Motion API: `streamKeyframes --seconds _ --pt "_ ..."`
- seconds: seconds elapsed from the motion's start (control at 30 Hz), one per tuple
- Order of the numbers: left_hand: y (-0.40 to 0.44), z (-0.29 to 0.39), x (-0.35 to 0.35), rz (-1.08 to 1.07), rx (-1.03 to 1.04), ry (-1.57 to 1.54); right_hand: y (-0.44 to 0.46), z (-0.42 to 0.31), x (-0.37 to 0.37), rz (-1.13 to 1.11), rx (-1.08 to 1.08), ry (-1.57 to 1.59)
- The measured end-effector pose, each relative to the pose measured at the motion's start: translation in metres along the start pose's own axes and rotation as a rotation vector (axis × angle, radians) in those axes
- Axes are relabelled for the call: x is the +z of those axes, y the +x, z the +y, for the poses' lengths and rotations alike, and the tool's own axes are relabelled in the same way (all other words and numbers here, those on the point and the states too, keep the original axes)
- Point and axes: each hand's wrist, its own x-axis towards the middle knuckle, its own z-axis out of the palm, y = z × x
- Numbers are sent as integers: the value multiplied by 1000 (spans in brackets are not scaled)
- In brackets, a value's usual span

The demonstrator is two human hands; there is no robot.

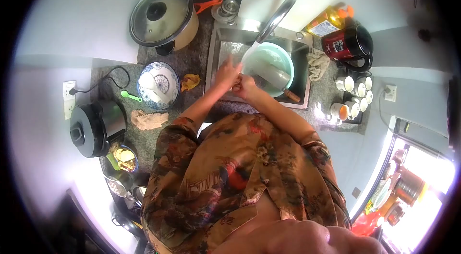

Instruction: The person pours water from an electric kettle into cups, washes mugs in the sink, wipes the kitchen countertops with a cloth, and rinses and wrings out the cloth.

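Observation:
Over the left part of the sink (210,57), my left hand (227,72) is under the running water, its fingers smeared by motion. My right hand (246,86) is closed just beside it, fingers curled in; whatever lies between the two hands is hidden. Water runs from the curved faucet (278,16) close to my fingertips. To the right of my hands a pale green basin (289,57) stands in the sink. A cleaver (274,76) lies across it, its wooden handle (291,95) at the basin's near right edge.
Left of the sink are a lidded electric pot (165,19), a blue-patterned plate (168,79) with a white spoon, a cloth (149,119) and a rice cooker (93,127). To the right are a rag (317,64), an oil bottle (327,22), a red kettle (343,45) and several mugs (350,108).

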Motion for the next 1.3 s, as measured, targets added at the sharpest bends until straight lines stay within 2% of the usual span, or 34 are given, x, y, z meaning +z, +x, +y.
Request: streamKeyframes --seconds 0.03,0.07,0.1,0.17,0.2,0.23,0.3,0.33,0.4,0.43,0.47,0.5,0.57,0.63,0.7,0.73,0.77,0.83,0.87,0.9,0.97,1.0,1.07,1.1,1.17,1.2,1.3 --pt "12 -7 -4 -181 -293 -82 5 2 -11 -91 66 41" --pt "30 -58 27 -38 -154 -245 10 4 -22 -184 134 80" --pt "22 -61 19 -35 -158 -246 11 5 -29 -278 202 123" --pt "11 -62 7 -405 -484 -759 -3 0 -31 -196 216 175" --pt "13 -89 26 -493 -494 -904 -10 -2 -33 -109 235 233" --pt "5 -86 20 -495 -495 -901 -8 -4 -40 -108 235 237" --pt "-15 -74 10 -760 -673 -1254 -5 -7 -60 -163 390 452" --pt "-15 -71 8 -807 -759 -1194 -3 -6 -70 -163 387 460" --pt "-18 -67 7 -748 -684 -1083 -1 -10 -85 -338 401 566" --pt "-20 -63 7 -688 -608 -975 -3 -13 -93 -341 394 574" --pt "-26 -59 8 -534 -613 -934 -6 -15 -101 -385 413 651" --pt "-30 -58 12 -543 -607 -921 -10 -17 -107 -430 430 729" --pt "-36 -58 25 -363 -438 -957 -34 -29 -113 -410 461 798" --pt "-48 -20 19 -351 -445 -974 -60 -41 -117 -387 495 869" --pt "-54 8 24 -433 -412 -969 -84 -48 -123 -488 458 856" --pt "-49 12 32 -465 -365 -961 -109 -54 -117 -570 360 790" --pt "-41 17 44 -475 -363 -951 -131 -58 -112 -571 352 802" --pt "-21 30 67 -320 -56 -1055 -169 -62 -107 -512 -166 337" --pt "-5 38 75 -275 25 -1116 -181 -63 -109 -541 -324 204" --pt "11 48 81 -231 107 -1176 -191 -63 -111 -536 -333 214" --pt "34 91 66 -194 -153 -1212 -208 -65 -114 -454 -593 -25" --pt "46 103 64 -210 -144 -1206 -214 -67 -116 -444 -642 -37" --pt "71 122 62 59 -10 -1016 -228 -70 -119 -412 -718 -81" --pt "83 125 64 41 0 -1012 -233 -70 -122 -388 -776 -134" --pt "101 125 70 200 23 -1060 -240 -68 -131 -372 -813 -135" --pt "102 132 70 202 -54 -1059 -243 -68 -136 -367 -837 -148" --pt "100 141 74 253 -74 -1050 -256 -68 -144 -293 -940 -249"
